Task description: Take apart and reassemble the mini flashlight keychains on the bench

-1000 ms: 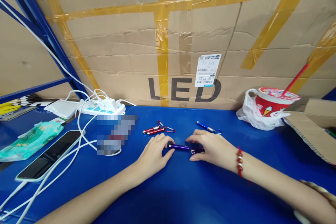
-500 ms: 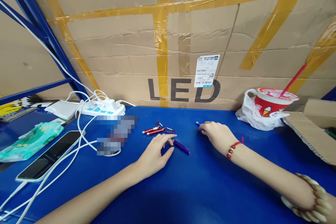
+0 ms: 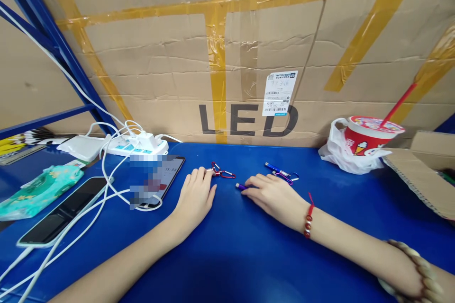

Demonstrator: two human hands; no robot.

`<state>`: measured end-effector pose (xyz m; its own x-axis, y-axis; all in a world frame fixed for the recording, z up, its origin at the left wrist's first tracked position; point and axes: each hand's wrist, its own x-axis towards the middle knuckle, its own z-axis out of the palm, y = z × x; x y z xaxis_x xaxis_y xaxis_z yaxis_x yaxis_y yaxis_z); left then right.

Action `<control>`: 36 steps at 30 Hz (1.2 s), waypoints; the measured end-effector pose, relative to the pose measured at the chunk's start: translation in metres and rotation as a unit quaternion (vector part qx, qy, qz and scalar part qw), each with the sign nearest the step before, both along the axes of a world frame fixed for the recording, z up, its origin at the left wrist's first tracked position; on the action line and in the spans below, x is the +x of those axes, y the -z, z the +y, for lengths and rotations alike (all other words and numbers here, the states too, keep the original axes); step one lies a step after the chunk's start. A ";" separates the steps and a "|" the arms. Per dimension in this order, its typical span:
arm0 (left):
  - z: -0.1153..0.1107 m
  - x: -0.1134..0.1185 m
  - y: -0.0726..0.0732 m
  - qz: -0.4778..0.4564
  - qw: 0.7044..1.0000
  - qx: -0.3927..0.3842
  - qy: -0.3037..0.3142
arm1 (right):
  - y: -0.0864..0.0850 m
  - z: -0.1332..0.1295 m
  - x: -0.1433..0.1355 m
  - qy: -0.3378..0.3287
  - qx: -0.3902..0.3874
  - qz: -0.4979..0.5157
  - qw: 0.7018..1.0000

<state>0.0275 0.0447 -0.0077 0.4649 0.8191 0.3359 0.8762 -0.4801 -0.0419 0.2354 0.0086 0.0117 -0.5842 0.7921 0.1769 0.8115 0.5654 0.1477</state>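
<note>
My left hand (image 3: pixel 195 201) lies palm down over two small red penlights, covering most of their bodies; its thumb is apart from its fingers. Their red carabiner clips (image 3: pixel 226 174) stick out to the right of the fingertips. My right hand (image 3: pixel 275 195), wearing a red beaded bracelet, has its fingers closed on a purple penlight (image 3: pixel 241 186), whose end shows left of the fingertips. Just behind that hand, a blue penlight (image 3: pixel 276 169) lies on the blue table (image 3: pixel 227 255), with a blue clip and a purple clip beside it.
At the left are a white power strip (image 3: pixel 137 147), cables, a lit phone (image 3: pixel 170 175), a dark phone (image 3: pixel 66 211) and a teal packet (image 3: pixel 44 191). A red cup (image 3: pixel 366 139) in a plastic bag and an open carton (image 3: pixel 423 177) stand right. A large cardboard box (image 3: pixel 159 71) backs the table.
My left hand has moved left from beside the purple penlight onto the red ones. My right hand has left the blue penlight, moved left and closed on the purple one.
</note>
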 end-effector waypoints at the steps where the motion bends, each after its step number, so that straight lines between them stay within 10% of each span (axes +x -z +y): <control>1: 0.000 0.000 0.000 -0.002 1.000 0.008 0.000 | 0.001 0.002 0.003 0.032 0.011 -0.013 0.999; 7: 0.004 -0.002 -0.002 -0.002 1.000 0.006 -0.014 | 0.001 0.009 0.014 0.126 0.061 -0.006 0.990; 16: -0.010 0.009 0.001 -0.111 0.983 -0.104 0.103 | 0.008 -0.010 -0.013 -0.054 0.014 0.176 0.983; 36: -0.021 0.018 -0.003 -0.263 0.923 -0.235 0.152 | 0.017 -0.011 -0.017 -0.030 -0.161 0.352 0.922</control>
